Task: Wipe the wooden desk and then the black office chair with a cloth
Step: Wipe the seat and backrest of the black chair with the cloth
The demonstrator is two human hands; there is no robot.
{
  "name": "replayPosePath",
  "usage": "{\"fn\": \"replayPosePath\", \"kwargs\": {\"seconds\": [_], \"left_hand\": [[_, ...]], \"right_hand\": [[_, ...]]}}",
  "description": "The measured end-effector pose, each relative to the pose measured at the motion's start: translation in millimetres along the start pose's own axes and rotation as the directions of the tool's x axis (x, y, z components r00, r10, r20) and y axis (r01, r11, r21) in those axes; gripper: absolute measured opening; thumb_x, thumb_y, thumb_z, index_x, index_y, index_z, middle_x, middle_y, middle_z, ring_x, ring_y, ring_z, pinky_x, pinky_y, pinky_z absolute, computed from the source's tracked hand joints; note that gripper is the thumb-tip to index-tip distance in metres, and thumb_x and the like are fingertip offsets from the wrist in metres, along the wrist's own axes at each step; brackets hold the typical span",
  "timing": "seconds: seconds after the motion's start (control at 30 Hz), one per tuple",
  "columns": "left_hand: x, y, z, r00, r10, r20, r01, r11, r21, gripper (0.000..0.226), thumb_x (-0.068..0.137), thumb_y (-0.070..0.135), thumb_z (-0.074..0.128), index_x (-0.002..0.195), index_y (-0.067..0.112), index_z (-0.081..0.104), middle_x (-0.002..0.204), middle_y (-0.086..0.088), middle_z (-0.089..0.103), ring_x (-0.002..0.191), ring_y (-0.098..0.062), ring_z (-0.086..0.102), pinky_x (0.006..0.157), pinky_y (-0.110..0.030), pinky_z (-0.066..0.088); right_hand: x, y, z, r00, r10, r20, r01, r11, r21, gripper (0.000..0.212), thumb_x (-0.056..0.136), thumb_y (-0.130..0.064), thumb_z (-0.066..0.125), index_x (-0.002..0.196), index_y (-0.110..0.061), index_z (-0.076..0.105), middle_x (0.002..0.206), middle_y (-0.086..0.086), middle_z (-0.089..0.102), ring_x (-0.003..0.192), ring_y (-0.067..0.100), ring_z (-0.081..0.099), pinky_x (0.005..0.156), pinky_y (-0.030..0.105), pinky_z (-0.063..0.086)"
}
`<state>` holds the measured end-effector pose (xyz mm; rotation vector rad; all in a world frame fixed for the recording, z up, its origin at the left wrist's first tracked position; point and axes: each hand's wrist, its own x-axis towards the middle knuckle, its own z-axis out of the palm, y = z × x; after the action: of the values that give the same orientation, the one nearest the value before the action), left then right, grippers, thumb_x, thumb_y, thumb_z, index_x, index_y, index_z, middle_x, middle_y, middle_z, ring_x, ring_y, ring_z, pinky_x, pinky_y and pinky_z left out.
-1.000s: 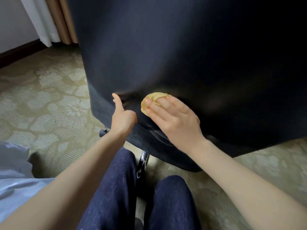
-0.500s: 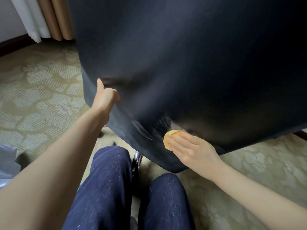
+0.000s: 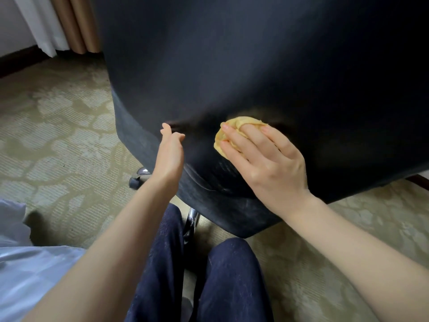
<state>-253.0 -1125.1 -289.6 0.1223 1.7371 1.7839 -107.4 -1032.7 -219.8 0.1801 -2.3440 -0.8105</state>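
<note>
Since only the head camera looks on, everything comes from one downward view over the person's knees (image 3: 232, 275) in dark blue trousers. The black office chair (image 3: 255, 66) fills the upper frame, its broad dark backrest turned to the wearer. The yellow cloth (image 3: 224, 138) is bunched into a wad low on that surface. The right hand (image 3: 267, 163) lies on it with fingers spread and almost straight, pressing the wad against the chair; the thumb is hidden, so whether it also pinches the cloth cannot be told. The left hand (image 3: 170, 154) is loose and empty, fingers relaxed, fingertips reaching the chair's lower left edge; actual contact is not clear.

Below the seat a chrome leg (image 3: 192, 221) and a caster (image 3: 139, 176) stand on the patterned carpet (image 3: 58, 135). Curtains (image 3: 76, 24) hang at the upper left, and white fabric (image 3: 30, 270) lies at the lower left.

The wooden desk is out of sight, so its wiping cannot be checked. With the cloth already on the chair, the second half of the task looks underway; much of the backrest, and the seat and arms, probably remain
</note>
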Motion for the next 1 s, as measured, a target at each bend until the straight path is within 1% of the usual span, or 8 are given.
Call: {"fn": "replayPosePath", "kwargs": {"seconds": [0.1,0.2,0.33,0.43,0.5,0.67,0.83,1.0], "left_hand": [[4,-1,3,1.000,-0.011,-0.017,0.011,1.000,0.025,0.058,0.097,0.026,0.033,0.151,0.032,0.014,0.157,0.011,0.013,0.142,-0.013,0.016,0.106,-0.030,0.015],[11,-3,1,0.998,-0.038,-0.048,0.039,0.999,0.024,0.052,0.098,0.033,0.032,0.149,0.033,0.021,0.155,0.010,0.019,0.142,-0.015,0.018,0.106,-0.032,0.015],[19,-6,-4,1.000,0.027,-0.001,-0.027,0.995,0.091,0.057,0.097,0.024,0.034,0.151,0.028,0.018,0.157,0.007,0.016,0.143,-0.013,0.017,0.108,-0.028,0.013],[19,-7,-5,1.000,0.016,-0.004,-0.015,0.992,0.128,0.058,0.097,0.026,0.034,0.151,0.029,0.014,0.158,0.009,0.011,0.142,-0.011,0.015,0.099,-0.025,0.013],[19,-6,-6,1.000,0.003,-0.002,-0.003,0.992,0.130,0.058,0.097,0.028,0.034,0.151,0.027,0.014,0.158,0.008,0.009,0.142,-0.011,0.014,0.100,-0.025,0.013],[20,2,-11,1.000,-0.015,0.009,0.013,0.970,0.244,0.055,0.098,0.028,0.034,0.151,0.020,0.021,0.157,0.002,0.017,0.142,-0.017,0.019,0.110,-0.031,0.014],[9,11,-28,0.998,0.020,0.067,-0.044,0.924,0.381,0.045,0.098,0.025,0.036,0.142,0.014,0.038,0.149,-0.004,0.035,0.130,-0.018,0.035,0.105,-0.028,0.021],[-12,23,-28,0.978,0.148,0.147,-0.199,0.874,0.444,0.024,0.094,0.012,0.035,0.113,0.019,0.048,0.135,-0.008,0.049,0.104,-0.018,0.042,0.087,-0.025,0.026]], "right_hand": [[-7,-13,17,0.999,0.003,0.049,-0.005,0.999,0.047,0.029,0.093,-0.007,0.051,0.113,-0.016,0.070,0.123,0.000,0.064,0.109,0.014,0.062,0.102,0.028,0.039],[-18,-33,36,0.986,-0.028,0.163,0.017,0.998,0.068,0.030,0.090,-0.011,0.054,0.117,-0.015,0.067,0.125,0.000,0.063,0.114,0.013,0.059,0.104,0.028,0.039],[-43,-52,52,0.944,-0.095,0.317,0.057,0.991,0.125,0.033,0.088,-0.019,0.059,0.120,-0.014,0.066,0.126,0.001,0.062,0.119,0.014,0.056,0.106,0.028,0.039],[-70,-50,50,0.901,-0.188,0.392,0.150,0.981,0.127,0.032,0.091,-0.017,0.055,0.121,-0.010,0.064,0.125,0.004,0.062,0.118,0.018,0.055,0.107,0.030,0.038],[-92,-43,40,0.882,-0.233,0.409,0.193,0.972,0.137,0.031,0.093,-0.013,0.050,0.119,-0.009,0.066,0.123,0.005,0.063,0.116,0.020,0.056,0.107,0.031,0.038],[-125,-3,-1,0.896,-0.265,0.357,0.230,0.963,0.138,0.030,0.087,-0.008,0.064,0.116,-0.007,0.066,0.115,0.002,0.067,0.110,0.017,0.061,0.105,0.032,0.041],[-116,43,-46,0.894,-0.305,0.327,0.291,0.952,0.095,0.028,0.087,-0.002,0.060,0.113,-0.009,0.069,0.116,0.002,0.067,0.109,0.016,0.062,0.103,0.032,0.040],[-87,64,-73,0.910,-0.259,0.325,0.265,0.964,0.025,0.026,0.087,0.000,0.063,0.108,-0.012,0.072,0.120,0.004,0.066,0.110,0.019,0.063,0.098,0.034,0.048]]}}
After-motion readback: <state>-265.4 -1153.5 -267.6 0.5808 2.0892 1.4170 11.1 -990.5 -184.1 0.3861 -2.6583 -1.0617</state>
